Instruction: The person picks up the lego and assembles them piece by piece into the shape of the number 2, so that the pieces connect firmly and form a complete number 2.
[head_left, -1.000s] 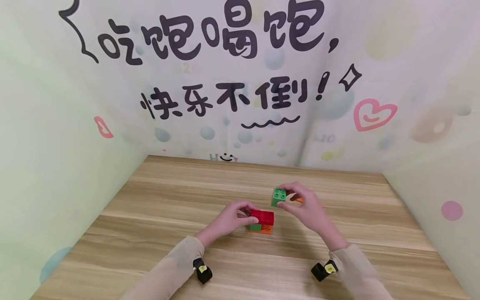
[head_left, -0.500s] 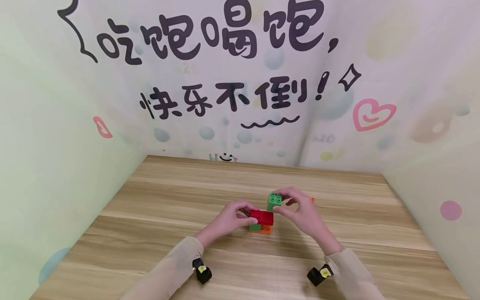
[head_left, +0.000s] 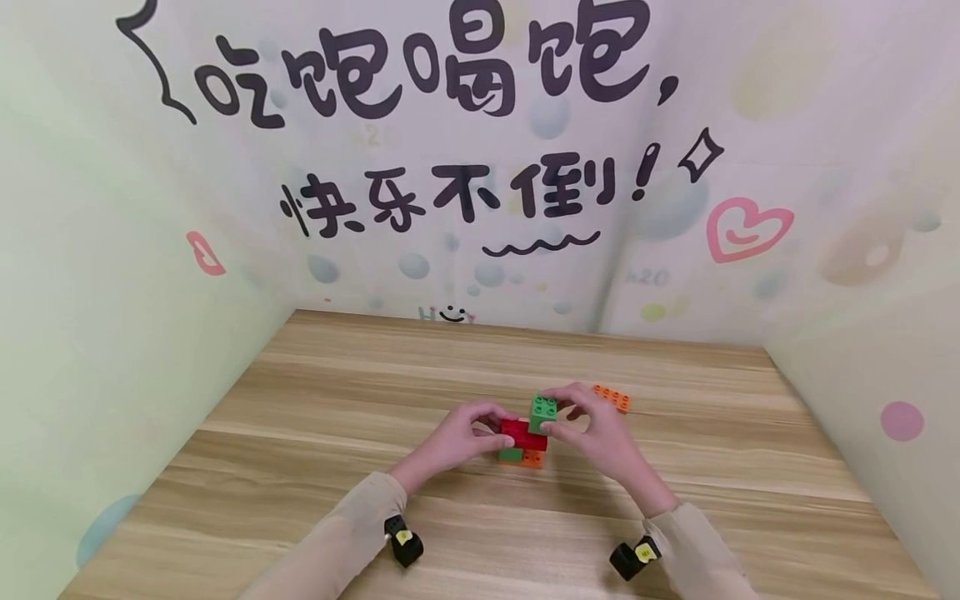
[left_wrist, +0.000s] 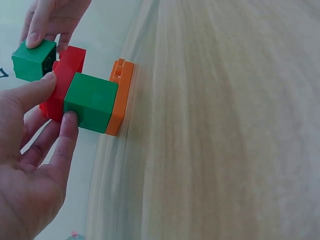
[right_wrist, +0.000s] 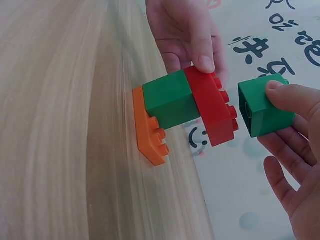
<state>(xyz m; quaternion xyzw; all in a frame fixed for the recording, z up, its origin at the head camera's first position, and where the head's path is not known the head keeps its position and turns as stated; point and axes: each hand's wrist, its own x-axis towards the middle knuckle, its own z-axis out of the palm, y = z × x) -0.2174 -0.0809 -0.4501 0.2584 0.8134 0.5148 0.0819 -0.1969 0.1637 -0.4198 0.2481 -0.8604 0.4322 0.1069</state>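
Note:
A small stack of toy bricks stands on the table: an orange flat brick (right_wrist: 148, 131) at the bottom, a green brick (left_wrist: 91, 102) on its one end, and a red brick (right_wrist: 210, 107) on top, jutting out past the green one. My left hand (head_left: 462, 433) grips the stack at the red brick, thumb on one side, with a fingertip touching the lower green brick. In my right hand (head_left: 600, 430) a second green brick (head_left: 543, 412) is pinched between thumb and fingers. It is held above the free end of the red brick; the right wrist view shows a small gap between them.
Beyond my right hand, another orange flat brick (head_left: 612, 398) lies on the wooden table (head_left: 360, 367). A printed cloth wall (head_left: 420, 275) rises behind the table, with more walls at both sides. Each wrist carries a black camera (head_left: 405, 546).
My right hand has moved left and down with the green brick, bringing it over the red brick. The orange flat brick behind has come into fuller view. My left hand stays in place.

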